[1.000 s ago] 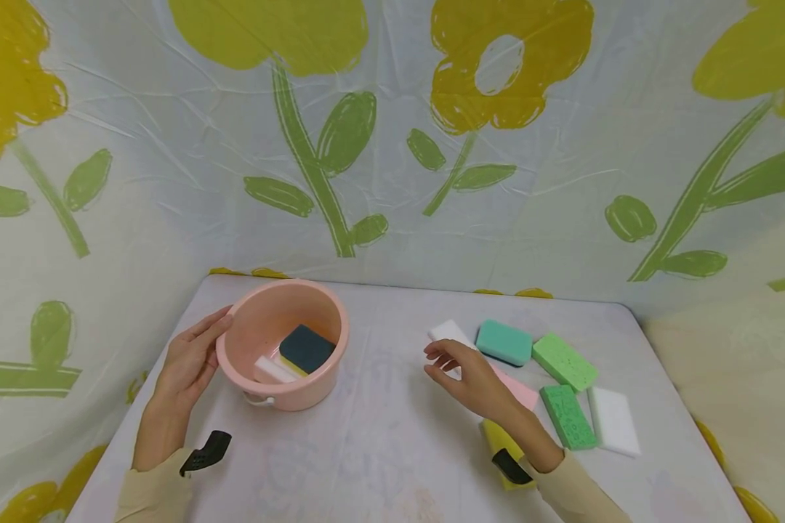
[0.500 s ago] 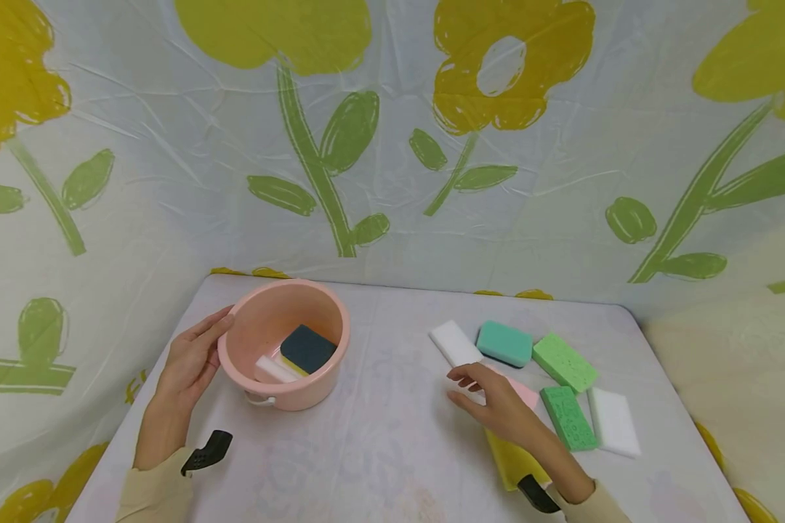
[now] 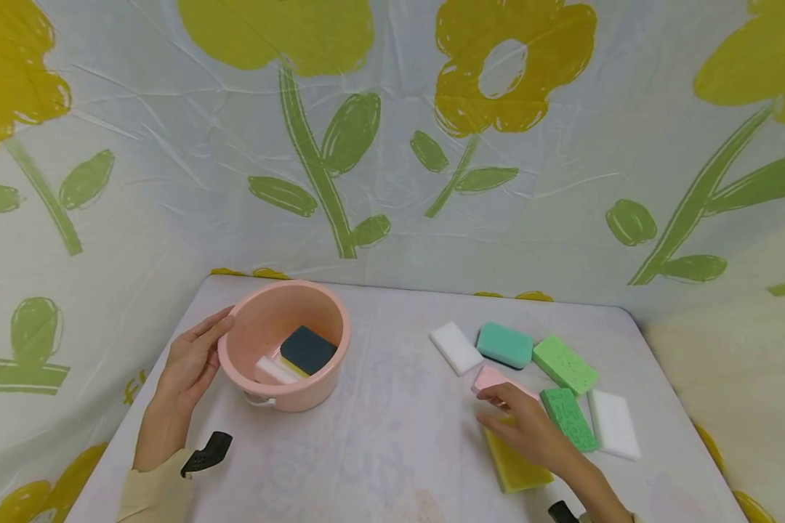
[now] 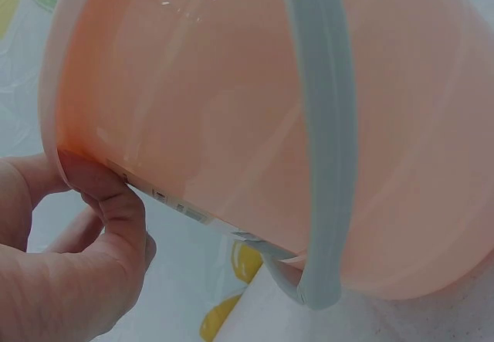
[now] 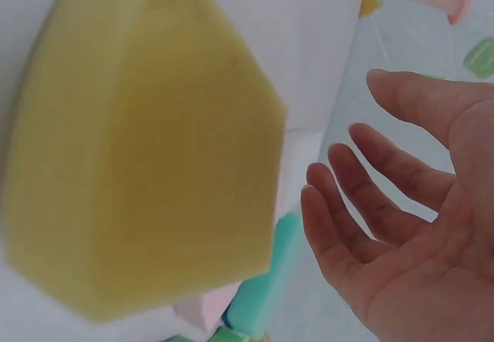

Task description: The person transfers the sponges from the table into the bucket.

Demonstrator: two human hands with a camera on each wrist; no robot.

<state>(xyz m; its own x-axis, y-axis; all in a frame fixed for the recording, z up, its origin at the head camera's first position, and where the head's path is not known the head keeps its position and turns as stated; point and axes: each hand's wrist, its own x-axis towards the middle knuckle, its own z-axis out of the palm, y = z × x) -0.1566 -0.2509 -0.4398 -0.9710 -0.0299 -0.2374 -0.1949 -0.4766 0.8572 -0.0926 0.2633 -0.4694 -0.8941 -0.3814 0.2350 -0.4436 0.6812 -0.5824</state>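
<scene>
My left hand (image 3: 190, 363) grips the rim of a pink bucket (image 3: 304, 398), its thumb hooked over the edge as the left wrist view shows. The bucket tilts toward me. Inside lie a sponge (image 3: 307, 349) with a dark top and yellow base, and a white sponge block (image 3: 276, 369). Relaxed and holding nothing, my right hand (image 3: 530, 428) hovers just over a yellow sponge (image 3: 515, 466), partly covering it in the head view. In the right wrist view this sponge (image 5: 185, 157) fills the left side, apart from the bent fingers. A pink sponge (image 3: 490, 378) lies just beyond the fingertips.
Around the pink sponge lie a white block (image 3: 456, 347), a teal sponge (image 3: 505, 343), a light green sponge (image 3: 565, 363), a darker green sponge (image 3: 569, 419) and another white block (image 3: 613, 423). Flower-printed cloth (image 3: 392, 181) walls in the table (image 3: 379, 450) at the back and sides.
My right hand has moved back toward me and to the right, from beside the far white block to over the yellow sponge. My left hand and the bucket stay put.
</scene>
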